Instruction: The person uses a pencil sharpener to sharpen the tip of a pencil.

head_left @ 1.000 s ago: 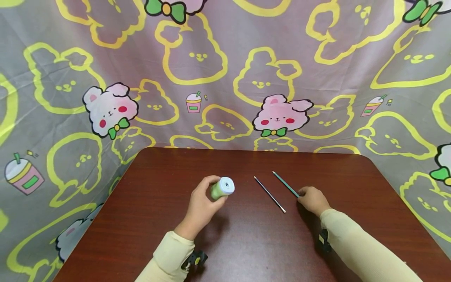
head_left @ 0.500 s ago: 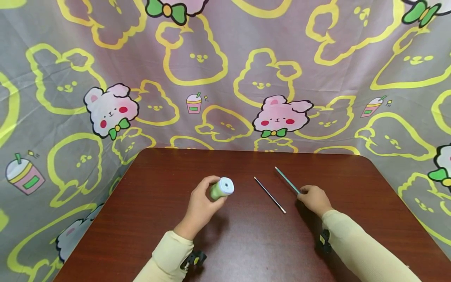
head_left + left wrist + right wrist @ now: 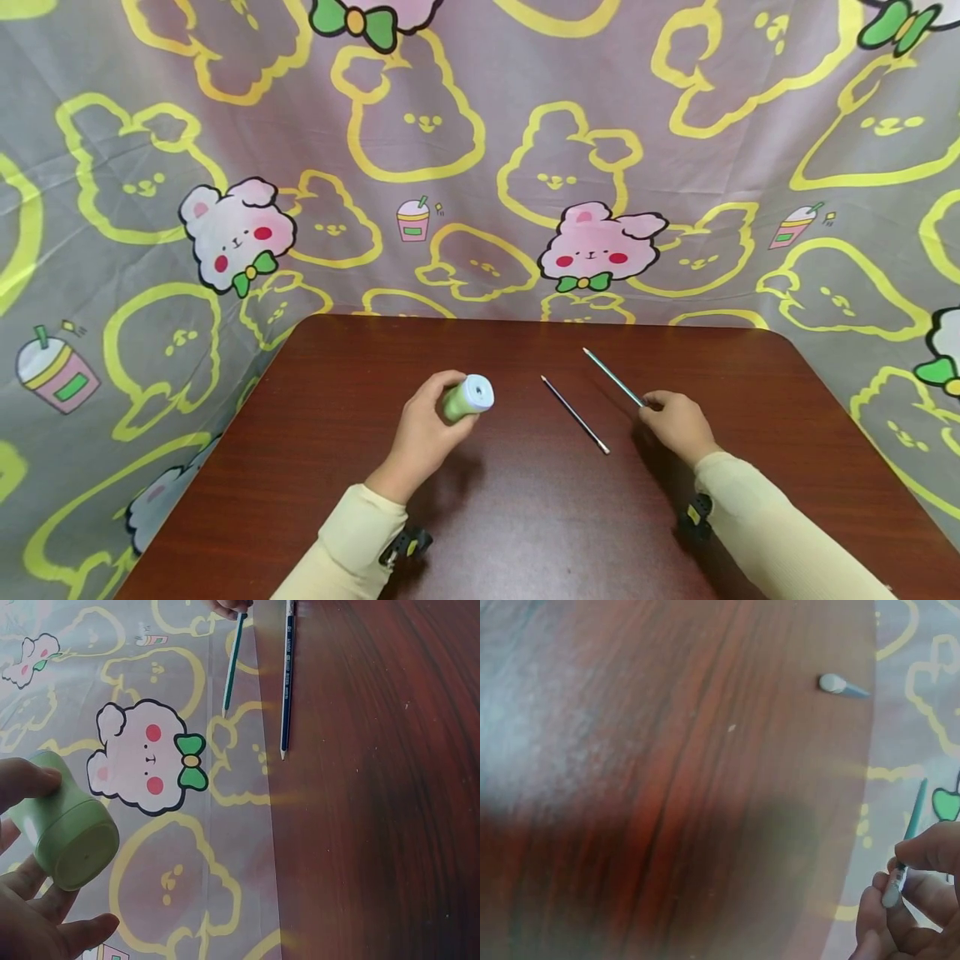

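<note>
My left hand (image 3: pixel 427 429) grips a green pencil sharpener (image 3: pixel 465 398), its white top with a small dark hole facing up and toward the right. Its rounded green base (image 3: pixel 79 844) shows in the left wrist view, held above the table. Over on the right, my right hand (image 3: pixel 681 425) pinches a teal pencil (image 3: pixel 613 377) near its rear end, the tip pointing away and to the left. In the right wrist view thumb and fingers close around this pencil (image 3: pixel 916 814). Between the hands a dark blue pencil (image 3: pixel 573 414) with a white end lies on the table.
The brown wooden table (image 3: pixel 525 533) has rounded far corners. A grey curtain (image 3: pixel 480 200) with yellow outlines and cartoon bunnies hangs behind the table and along both sides.
The right hand has raised the teal pencil and shifted slightly right. The left hand has drifted slightly left with the sharpener. The dark blue pencil has stayed where it was.
</note>
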Demonstrator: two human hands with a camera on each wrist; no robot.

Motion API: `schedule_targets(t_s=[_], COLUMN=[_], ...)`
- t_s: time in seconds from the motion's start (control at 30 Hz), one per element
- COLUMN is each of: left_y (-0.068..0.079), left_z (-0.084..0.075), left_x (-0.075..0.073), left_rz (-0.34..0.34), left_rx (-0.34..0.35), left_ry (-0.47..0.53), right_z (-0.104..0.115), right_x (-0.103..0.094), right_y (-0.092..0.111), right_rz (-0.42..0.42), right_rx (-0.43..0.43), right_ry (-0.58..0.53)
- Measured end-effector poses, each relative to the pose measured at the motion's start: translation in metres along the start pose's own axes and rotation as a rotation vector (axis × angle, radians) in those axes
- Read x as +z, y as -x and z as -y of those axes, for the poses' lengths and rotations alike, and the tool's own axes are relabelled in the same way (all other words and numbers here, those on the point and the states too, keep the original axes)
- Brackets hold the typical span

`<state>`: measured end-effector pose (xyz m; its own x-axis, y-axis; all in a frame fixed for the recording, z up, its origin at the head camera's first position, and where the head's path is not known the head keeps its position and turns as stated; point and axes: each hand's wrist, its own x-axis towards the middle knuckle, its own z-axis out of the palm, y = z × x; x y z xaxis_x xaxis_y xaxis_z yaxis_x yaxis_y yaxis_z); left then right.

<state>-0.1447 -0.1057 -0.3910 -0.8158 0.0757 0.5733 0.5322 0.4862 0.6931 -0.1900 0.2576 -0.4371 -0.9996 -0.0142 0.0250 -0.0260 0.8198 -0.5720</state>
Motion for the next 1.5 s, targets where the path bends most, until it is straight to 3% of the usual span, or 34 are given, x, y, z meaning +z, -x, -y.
schedule_targets(t_s=[0.4,0.6,1.17,1.5], left_y=[0.0,0.001,0.006,0.006], left_z=[0.002,0.001,0.0,0.001], left_x=[-0.001,0.0,0.001,0.0], left_rz=[0.031,0.055,0.147,0.159], left_rx=[0.011,0.013,0.014,0.043], left_ry=[-0.034,-0.081,-0.154,-0.168], right_z=[0.009,0.012,0.031,0.04], right_x=[-0.003,-0.003,-0.007,-0.008], right_y=[0.015,0.025,0.053,0.062], right_rz=[-0.072,-0.108,-0.319,-0.388], right_rx=[-0.116,-0.134,-0.269,-0.329], right_ry=[0.02,0.004,0.039,0.071])
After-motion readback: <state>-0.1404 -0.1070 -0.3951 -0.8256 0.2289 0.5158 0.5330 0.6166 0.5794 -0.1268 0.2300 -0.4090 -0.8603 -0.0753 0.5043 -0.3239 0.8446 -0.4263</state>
